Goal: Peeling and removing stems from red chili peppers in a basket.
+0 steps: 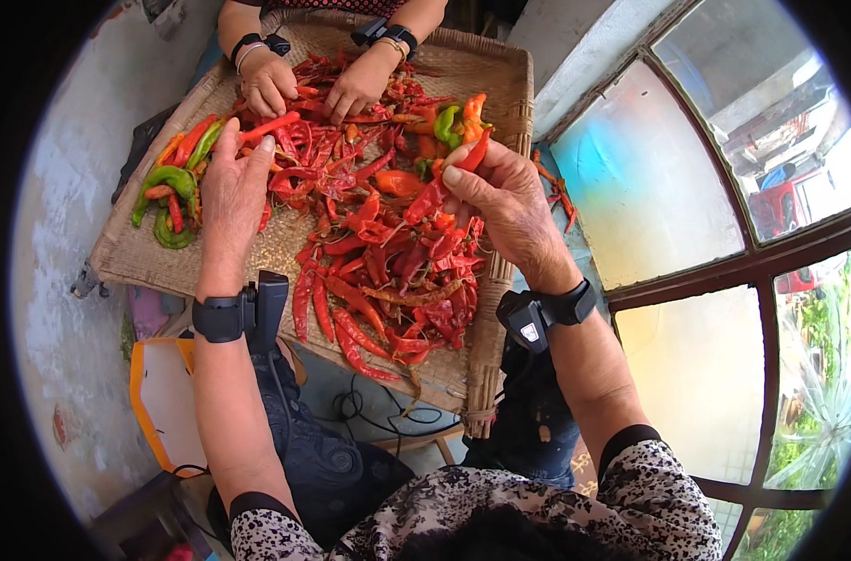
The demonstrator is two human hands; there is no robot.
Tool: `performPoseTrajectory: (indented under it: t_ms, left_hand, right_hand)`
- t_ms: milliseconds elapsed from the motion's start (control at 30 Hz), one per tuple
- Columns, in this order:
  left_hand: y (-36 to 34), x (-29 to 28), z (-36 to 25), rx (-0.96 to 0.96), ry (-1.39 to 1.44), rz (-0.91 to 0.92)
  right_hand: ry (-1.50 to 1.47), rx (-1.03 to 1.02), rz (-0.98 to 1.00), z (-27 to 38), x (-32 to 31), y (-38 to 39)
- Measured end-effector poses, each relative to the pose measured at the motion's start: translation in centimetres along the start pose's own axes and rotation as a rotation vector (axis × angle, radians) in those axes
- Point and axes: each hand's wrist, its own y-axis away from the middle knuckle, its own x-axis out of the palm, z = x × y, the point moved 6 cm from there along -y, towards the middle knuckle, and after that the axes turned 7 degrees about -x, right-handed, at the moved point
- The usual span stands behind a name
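Right hand point(514, 201): fingers pinched on one red pepper point(477, 152), over the heap point(411, 260) in the woven tray point(150, 248). Left hand point(234, 192): fingers slightly parted at a long pepper point(274, 125), grip uncertain. Step, apparently: picking over singly; next calls for loosening the right pinch.

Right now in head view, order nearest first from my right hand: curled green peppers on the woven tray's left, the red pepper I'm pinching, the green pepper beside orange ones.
1. Red pepper, in the grip of your right hand.
2. Green pepper, just beyond that hand.
3. Curled green peppers, far left on the woven tray.
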Motion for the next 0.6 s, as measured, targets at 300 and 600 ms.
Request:
performPoseTrajectory:
  t_ms: [300,600]
  left_hand:
    - [6.6,8.5,-3.5,0.282,0.009,0.561]
    - [1.6,-0.9,-2.4,0.525,-0.679,-0.52]
  right_hand:
    - [0.185,-0.041,0.037,-0.4,1.9,-0.5]
    - [0.575,-0.248,0.561,1.0,3.7,1.7]
